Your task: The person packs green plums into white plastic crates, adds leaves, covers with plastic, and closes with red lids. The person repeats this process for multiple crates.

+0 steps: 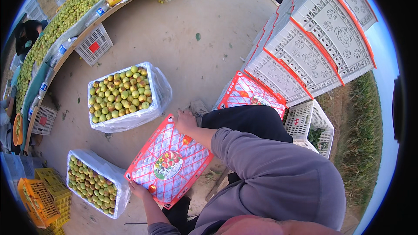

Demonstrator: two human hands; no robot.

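A red lattice crate lid, with an oval fruit picture in its middle, lies tilted in front of me over white plastic wrapping. My right hand is closed on its far corner. Along the left edge, close to the near corner, my left hand grips the lid, with its fingers partly hidden. To the left is a crate of green-brown fruit lined with clear plastic, its top uncovered. Another plastic-lined crate of the same fruit stands farther off, also uncovered.
Tall stacks of grey crates rise at the right, beside a second red-lidded crate and a white crate. A long fruit-covered table curves along the left, with people beyond it. Yellow crates sit at lower left.
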